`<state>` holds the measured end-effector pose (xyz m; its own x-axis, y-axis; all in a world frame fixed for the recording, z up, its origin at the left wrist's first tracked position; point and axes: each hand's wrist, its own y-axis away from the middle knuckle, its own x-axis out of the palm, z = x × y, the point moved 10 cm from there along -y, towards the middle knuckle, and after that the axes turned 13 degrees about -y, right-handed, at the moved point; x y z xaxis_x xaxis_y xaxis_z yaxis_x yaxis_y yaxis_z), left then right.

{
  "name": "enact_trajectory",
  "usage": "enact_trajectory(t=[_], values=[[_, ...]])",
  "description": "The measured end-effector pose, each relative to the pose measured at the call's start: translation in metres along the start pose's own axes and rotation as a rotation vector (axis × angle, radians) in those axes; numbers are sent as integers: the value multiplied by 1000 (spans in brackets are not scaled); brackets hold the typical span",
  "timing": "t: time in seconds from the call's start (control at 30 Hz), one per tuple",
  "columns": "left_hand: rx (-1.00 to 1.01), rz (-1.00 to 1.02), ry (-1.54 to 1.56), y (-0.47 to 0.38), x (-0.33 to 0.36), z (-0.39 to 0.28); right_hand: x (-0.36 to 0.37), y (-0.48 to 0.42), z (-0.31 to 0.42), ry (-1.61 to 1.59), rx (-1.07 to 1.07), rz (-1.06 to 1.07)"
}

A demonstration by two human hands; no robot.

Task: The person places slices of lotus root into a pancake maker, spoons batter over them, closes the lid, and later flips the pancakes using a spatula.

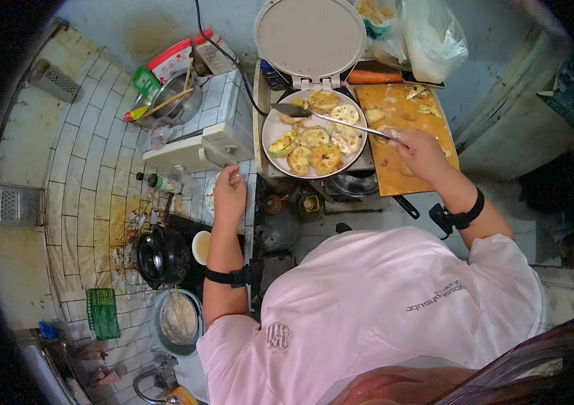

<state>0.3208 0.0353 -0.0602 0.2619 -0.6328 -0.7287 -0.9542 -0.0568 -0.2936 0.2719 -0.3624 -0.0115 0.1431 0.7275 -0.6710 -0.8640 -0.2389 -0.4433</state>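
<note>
My right hand point(413, 149) grips the handle of a metal spatula point(335, 120), which reaches left over an open electric griddle point(265, 142). The spatula's dark blade lies over the upper left of the pan, near battered, browned slices point(326, 159); some look like lotus root. A greener piece point(283, 144) lies at the pan's left side. The griddle's round lid point(310, 36) stands raised at the back. My left hand point(230, 187) is at the left counter, fingers curled, over a plate point(210, 195) that it partly hides; I see nothing held in it.
A wooden cutting board point(393, 177) with food scraps adjoins the griddle on the right, a carrot point(375, 77) behind it. At left are a steel bowl point(178, 104) with chopsticks, a black pot point(163, 258), a pale bowl point(201, 248) and a blue basin point(158, 324). A black cable point(223, 50) hangs behind.
</note>
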Motion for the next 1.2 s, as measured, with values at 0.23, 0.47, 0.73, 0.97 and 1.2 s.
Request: enact_trajectory(t=[0.23,0.47,0.73,0.97,1.2], values=[[-117,3,20,22,-24,25,16,6,-19,-384,146,94],[-173,-34,27,34,-36,32,24,-6,-5,-309,85,97],[-194,-68,50,47,-44,30,24,-15,-20,-262,136,64],[-162,-114,-43,53,-52,38,11,-15,-26,-241,123,86],[-189,-107,-19,56,-42,51,30,-12,-30,-241,170,158]])
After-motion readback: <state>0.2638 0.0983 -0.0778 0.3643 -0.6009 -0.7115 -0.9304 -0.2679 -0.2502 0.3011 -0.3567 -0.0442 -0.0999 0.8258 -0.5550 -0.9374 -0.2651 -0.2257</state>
